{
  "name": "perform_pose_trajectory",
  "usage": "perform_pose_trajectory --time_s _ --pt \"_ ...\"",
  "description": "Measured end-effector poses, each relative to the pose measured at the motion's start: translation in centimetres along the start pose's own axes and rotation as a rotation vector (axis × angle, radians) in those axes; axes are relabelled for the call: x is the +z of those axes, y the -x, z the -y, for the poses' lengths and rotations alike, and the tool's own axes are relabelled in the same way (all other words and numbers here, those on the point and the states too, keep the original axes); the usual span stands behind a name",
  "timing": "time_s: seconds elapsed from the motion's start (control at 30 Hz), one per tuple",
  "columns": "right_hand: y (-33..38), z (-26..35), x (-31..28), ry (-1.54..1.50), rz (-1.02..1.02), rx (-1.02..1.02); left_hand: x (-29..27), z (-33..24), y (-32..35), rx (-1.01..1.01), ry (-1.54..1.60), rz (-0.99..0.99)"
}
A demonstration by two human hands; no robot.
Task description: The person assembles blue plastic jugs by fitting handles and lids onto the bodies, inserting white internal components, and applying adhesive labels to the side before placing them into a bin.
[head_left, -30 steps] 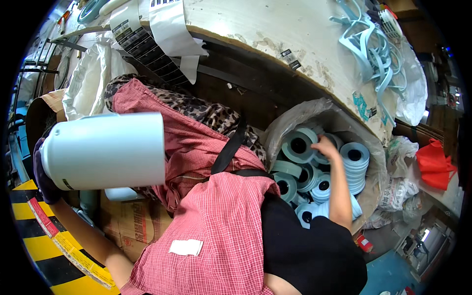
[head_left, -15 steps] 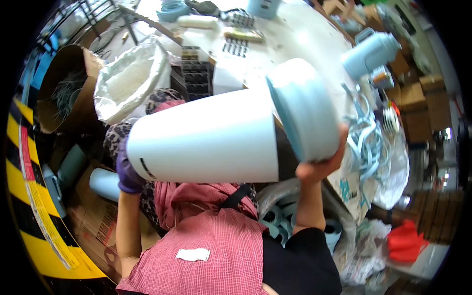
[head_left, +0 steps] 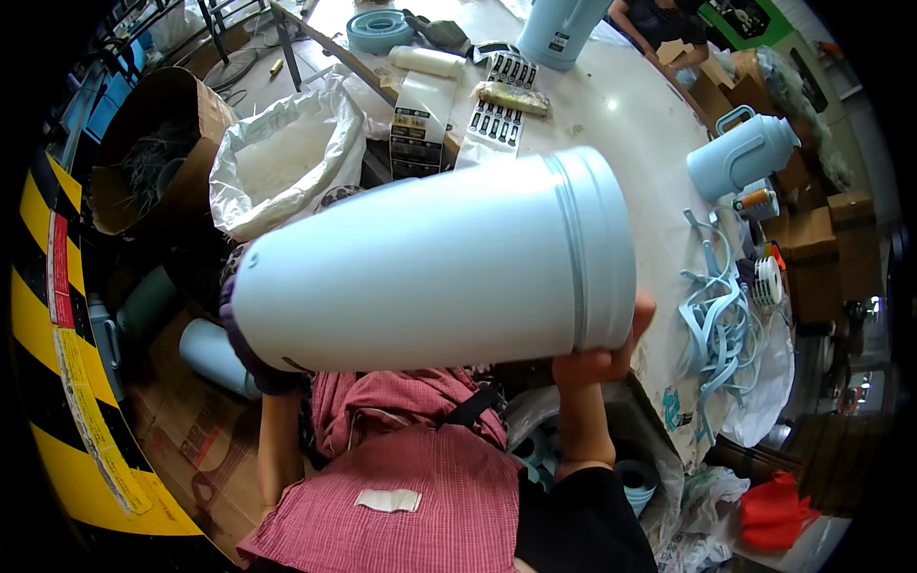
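Note:
A large light blue thermos jug body (head_left: 411, 277) lies sideways across the middle of the view, held up in front of me. Around its right end sits a ringed collar (head_left: 597, 248) of the same blue, flush against the body. My left hand (head_left: 250, 349), in a purple glove, is closed round the narrower left end, with most of its fingers hidden behind it. With bare fingers, my right hand (head_left: 604, 358) grips the collar from below and from its outer side.
A white table (head_left: 630, 124) carries sticker sheets (head_left: 497, 119), tangled light blue straps (head_left: 716, 315) and a handled jug (head_left: 740, 158). To the left stand a white sack (head_left: 287, 172) and a cardboard drum (head_left: 158, 162). Collars (head_left: 635, 482) fill a bag below; another person (head_left: 664, 29) works across the table.
The collar, tilted and partly off the body's end before, now sits straight against it. My right hand has moved slightly left and down with it. The body has turned about its length.

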State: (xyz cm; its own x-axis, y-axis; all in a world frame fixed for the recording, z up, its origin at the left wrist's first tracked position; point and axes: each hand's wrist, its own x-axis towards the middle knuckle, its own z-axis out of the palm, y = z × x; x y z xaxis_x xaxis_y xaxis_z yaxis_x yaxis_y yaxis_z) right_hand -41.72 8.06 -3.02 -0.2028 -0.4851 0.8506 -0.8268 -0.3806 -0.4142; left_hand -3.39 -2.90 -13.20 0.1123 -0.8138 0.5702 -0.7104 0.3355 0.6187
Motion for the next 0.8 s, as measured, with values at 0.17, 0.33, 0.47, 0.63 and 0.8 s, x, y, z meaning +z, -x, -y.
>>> perform_pose_trajectory --time_s 0.17,0.33,0.47,0.63,0.8 --pt "-1.8 -2.0 4.2 -0.260 0.030 0.069 -4.2 -2.3 -2.8 0.133 0.240 -0.242" --pt "-6.7 -3.6 6.6 -0.803 0.399 0.356 -5.3 -1.5 -3.5 0.028 0.277 -0.054" --pt "-6.8 -4.3 7.1 -0.722 0.555 0.321 -4.0 0.6 -2.4 0.008 0.147 0.034" --pt "-4.7 -5.3 7.6 -0.849 0.400 0.283 -3.2 1.4 -2.0 -0.173 0.462 0.232" --pt "-4.4 -4.4 4.3 -0.922 0.368 0.232 -5.5 -0.2 -3.1 0.089 0.180 0.158"
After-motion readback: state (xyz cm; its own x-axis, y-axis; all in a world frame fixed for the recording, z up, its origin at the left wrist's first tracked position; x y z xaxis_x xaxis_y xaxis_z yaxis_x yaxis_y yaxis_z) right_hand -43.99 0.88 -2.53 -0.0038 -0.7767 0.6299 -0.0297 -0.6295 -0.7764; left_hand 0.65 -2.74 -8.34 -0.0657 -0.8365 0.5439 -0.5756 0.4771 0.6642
